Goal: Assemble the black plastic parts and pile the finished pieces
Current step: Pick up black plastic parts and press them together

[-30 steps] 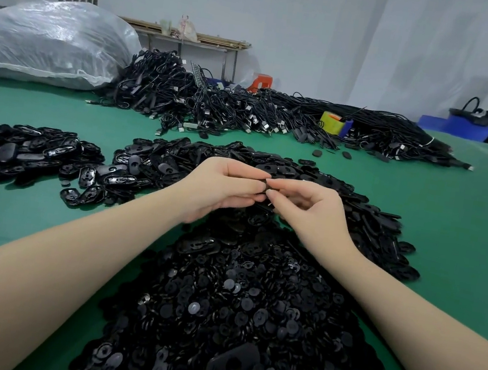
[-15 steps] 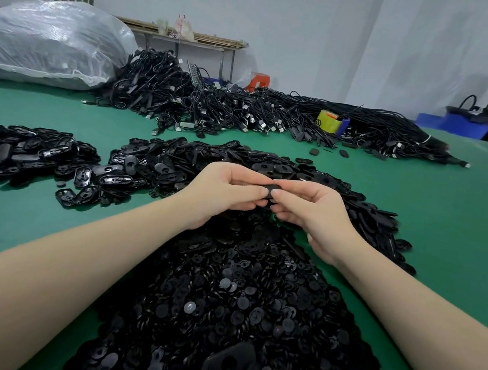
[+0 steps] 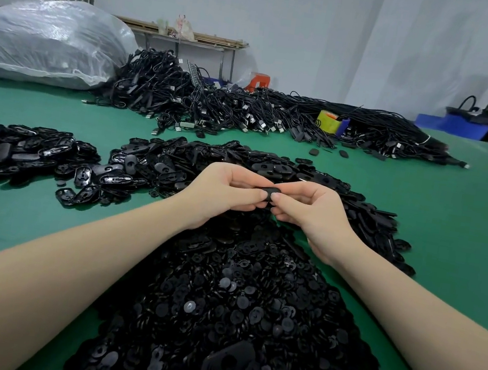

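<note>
My left hand [image 3: 222, 194] and my right hand [image 3: 313, 216] meet above the table's middle. Between their thumbs and fingertips they pinch one small black plastic part [image 3: 272, 194]; most of it is hidden by the fingers. Below my hands spreads a big heap of small round black pieces [image 3: 237, 315], with one larger oval shell [image 3: 227, 363] lying on it near the front. Behind my hands lies a pile of flat oval black shells [image 3: 195, 162]. A separate pile of glossy oval pieces [image 3: 25, 151] lies at the left.
The green table [image 3: 455, 233] carries a long tangle of black cables [image 3: 247, 110] at the back, with a yellow tape roll [image 3: 328, 122] among them. A large clear plastic bag [image 3: 46, 41] lies back left. Blue crates [image 3: 455, 125] stand far right.
Both hands stay together over the heap; the black part now shows more between the fingertips, and the right thumb has closed over it.
</note>
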`<state>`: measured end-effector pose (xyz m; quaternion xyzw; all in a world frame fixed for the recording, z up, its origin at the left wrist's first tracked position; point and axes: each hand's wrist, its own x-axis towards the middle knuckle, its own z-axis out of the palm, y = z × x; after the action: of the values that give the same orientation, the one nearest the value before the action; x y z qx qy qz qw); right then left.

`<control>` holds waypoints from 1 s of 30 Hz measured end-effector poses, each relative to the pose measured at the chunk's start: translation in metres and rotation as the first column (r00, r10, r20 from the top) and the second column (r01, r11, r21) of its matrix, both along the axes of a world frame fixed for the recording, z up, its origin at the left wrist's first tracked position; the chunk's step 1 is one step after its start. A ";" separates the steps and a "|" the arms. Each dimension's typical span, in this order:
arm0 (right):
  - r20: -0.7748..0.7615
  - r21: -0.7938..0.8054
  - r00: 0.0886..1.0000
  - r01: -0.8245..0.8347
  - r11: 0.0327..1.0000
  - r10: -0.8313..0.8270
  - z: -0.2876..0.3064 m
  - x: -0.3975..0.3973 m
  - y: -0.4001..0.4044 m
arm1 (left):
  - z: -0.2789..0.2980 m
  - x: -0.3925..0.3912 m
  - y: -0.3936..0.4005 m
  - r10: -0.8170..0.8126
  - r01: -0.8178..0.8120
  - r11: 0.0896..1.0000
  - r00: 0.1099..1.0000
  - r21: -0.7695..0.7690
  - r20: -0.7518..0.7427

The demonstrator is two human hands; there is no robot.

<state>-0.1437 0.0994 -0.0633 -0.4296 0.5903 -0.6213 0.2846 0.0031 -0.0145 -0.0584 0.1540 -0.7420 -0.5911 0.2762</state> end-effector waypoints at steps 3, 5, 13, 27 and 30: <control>-0.006 -0.013 1.000 0.004 1.000 -0.004 -0.001 0.000 0.000 | 0.001 0.000 0.001 0.006 -0.006 1.000 1.000 -0.013 0.002; -0.013 -0.018 1.000 -0.001 1.000 0.001 -0.001 0.000 0.000 | 0.001 0.000 0.001 0.012 -0.012 1.000 1.000 -0.005 0.000; -0.065 -0.039 0.998 0.010 0.999 -0.012 -0.001 0.001 0.002 | 0.000 0.000 0.001 0.031 -0.031 0.999 1.000 0.026 -0.004; -0.090 -0.007 0.995 0.039 0.999 -0.039 -0.002 0.002 0.000 | 0.000 -0.002 0.002 0.069 -0.068 0.998 0.997 -0.013 0.035; -0.082 -0.002 0.996 0.040 0.999 -0.040 -0.002 0.002 -0.001 | 0.000 -0.004 0.003 0.083 -0.082 0.996 0.996 -0.037 0.038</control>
<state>-0.1417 0.0986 -0.0654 -0.4431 0.6097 -0.6089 0.2474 -0.0007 -0.0118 -0.0580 0.1913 -0.7509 -0.5626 0.2883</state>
